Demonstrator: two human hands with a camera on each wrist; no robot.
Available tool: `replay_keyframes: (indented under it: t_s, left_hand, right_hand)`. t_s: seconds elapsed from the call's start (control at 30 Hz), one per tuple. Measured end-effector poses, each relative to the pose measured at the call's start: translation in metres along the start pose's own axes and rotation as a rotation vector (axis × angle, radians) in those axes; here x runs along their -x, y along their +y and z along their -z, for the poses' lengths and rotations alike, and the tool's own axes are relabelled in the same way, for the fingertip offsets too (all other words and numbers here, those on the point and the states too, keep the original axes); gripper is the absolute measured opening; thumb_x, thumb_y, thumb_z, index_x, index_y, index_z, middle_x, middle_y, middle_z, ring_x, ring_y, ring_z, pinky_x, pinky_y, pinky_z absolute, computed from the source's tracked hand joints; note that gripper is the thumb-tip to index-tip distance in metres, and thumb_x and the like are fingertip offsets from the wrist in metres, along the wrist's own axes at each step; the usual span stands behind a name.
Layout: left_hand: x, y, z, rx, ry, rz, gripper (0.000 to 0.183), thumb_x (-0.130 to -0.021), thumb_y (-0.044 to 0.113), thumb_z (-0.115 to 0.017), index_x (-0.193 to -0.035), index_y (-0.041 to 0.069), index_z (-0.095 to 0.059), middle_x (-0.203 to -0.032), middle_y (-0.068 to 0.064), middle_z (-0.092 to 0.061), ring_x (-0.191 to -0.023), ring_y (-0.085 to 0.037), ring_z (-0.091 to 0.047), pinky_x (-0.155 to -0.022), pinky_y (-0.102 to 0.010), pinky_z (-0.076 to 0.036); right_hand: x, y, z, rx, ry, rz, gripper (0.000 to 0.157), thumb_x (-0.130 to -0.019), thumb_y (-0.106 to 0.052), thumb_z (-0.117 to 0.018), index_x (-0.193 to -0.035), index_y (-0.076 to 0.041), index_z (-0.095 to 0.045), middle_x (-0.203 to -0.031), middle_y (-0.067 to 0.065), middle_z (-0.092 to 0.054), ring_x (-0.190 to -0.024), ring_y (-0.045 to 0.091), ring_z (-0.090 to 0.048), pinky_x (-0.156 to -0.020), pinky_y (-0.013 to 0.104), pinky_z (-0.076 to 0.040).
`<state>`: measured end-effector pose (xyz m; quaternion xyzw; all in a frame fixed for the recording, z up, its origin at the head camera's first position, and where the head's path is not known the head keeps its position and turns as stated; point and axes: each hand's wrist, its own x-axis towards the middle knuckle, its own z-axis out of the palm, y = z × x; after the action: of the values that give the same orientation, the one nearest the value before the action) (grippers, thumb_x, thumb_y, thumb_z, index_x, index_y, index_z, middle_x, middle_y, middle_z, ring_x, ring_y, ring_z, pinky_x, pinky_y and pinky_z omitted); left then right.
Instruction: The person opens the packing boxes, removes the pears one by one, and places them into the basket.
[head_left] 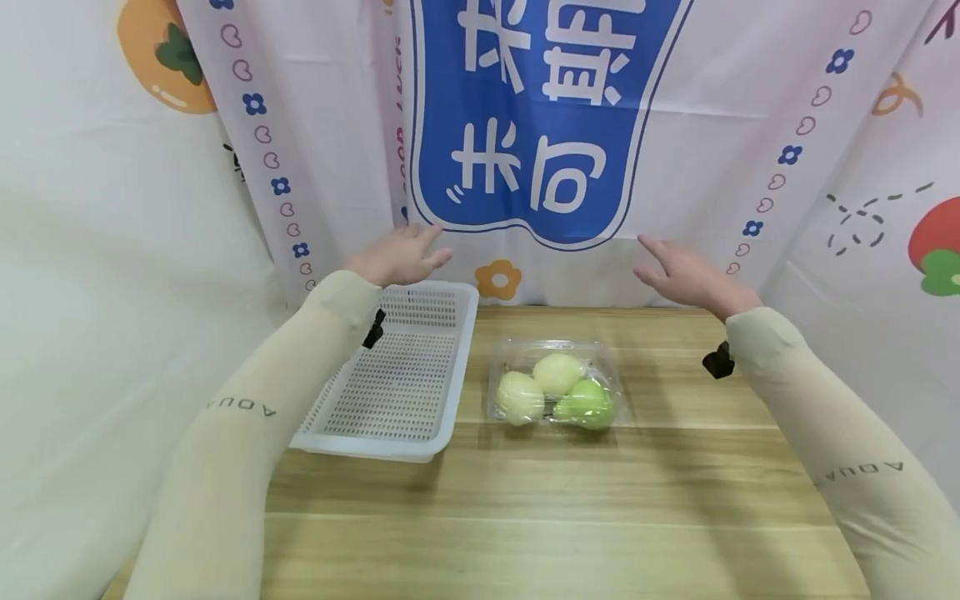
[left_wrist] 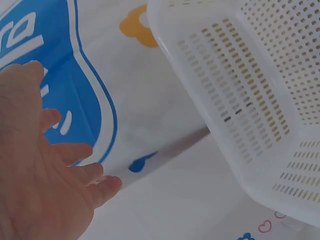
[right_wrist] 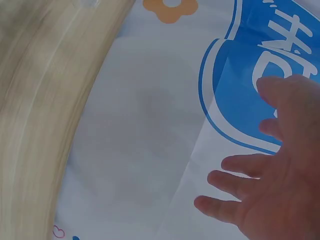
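Note:
My left hand (head_left: 399, 257) hovers above the far end of a white perforated plastic basket (head_left: 467, 350), holding nothing. In the left wrist view its fingers (left_wrist: 75, 155) are spread and slightly bent, apart from the basket's rim. Over the right rear of the table, my right hand (head_left: 686, 273) is raised with loose fingers and an empty palm. Between the arms, a clear plastic box (head_left: 498, 350) lies on the table. Inside it are two pale yellow-green round fruits (head_left: 557, 374) and a greener pear (head_left: 585, 405). Neither hand touches the box.
The wood-grain table (head_left: 570, 517) extends toward me. A printed white cloth (head_left: 337, 150) with a blue lettered panel (head_left: 517, 125) hangs behind its rear edge and along both sides. A black strap piece (head_left: 718, 361) sticks out at the right wrist.

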<state>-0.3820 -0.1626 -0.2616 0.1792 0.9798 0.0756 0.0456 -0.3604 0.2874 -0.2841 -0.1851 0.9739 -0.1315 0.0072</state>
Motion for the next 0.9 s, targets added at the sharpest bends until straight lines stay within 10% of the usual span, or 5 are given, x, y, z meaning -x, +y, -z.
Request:
replay_keyframes:
  t_s: [0.3, 0.6, 0.9]
  left_hand:
    - [-0.002, 0.016, -0.01, 0.051, 0.022, -0.097, 0.069, -0.103, 0.054, -0.031, -0.159, 0.021, -0.008, -0.165, -0.018, -0.012, -0.152, -0.038, -0.013, -0.123, -0.059, -0.019]
    - [-0.003, 0.029, -0.011, 0.132, 0.233, -0.229, 0.048, -0.104, 0.033, -0.044, -0.144, 0.008, -0.045, -0.15, -0.012, -0.048, -0.139, -0.03, -0.045, -0.118, -0.046, -0.037]
    - [0.001, 0.041, -0.027, 0.138, 0.232, -0.281, 0.042, -0.102, 0.024, -0.047, -0.141, 0.008, -0.048, -0.146, -0.009, -0.053, -0.136, -0.026, -0.048, -0.116, -0.042, -0.04]
  right_hand:
    - [0.013, 0.006, -0.022, -0.138, 0.012, 0.001, 0.071, -0.104, -0.045, -0.039, -0.159, -0.011, -0.01, -0.157, 0.028, -0.029, -0.133, 0.051, -0.042, -0.108, 0.066, -0.039]
    - [0.034, 0.014, -0.043, -0.22, 0.069, -0.021, 0.068, -0.104, -0.044, -0.04, -0.157, -0.008, -0.018, -0.144, 0.034, -0.044, -0.125, 0.051, -0.051, -0.1, 0.065, -0.047]
    - [0.041, 0.021, -0.066, -0.278, 0.075, 0.0, 0.057, -0.104, -0.033, -0.045, -0.152, -0.005, -0.031, -0.13, 0.03, -0.058, -0.11, 0.044, -0.063, -0.09, 0.057, -0.055]
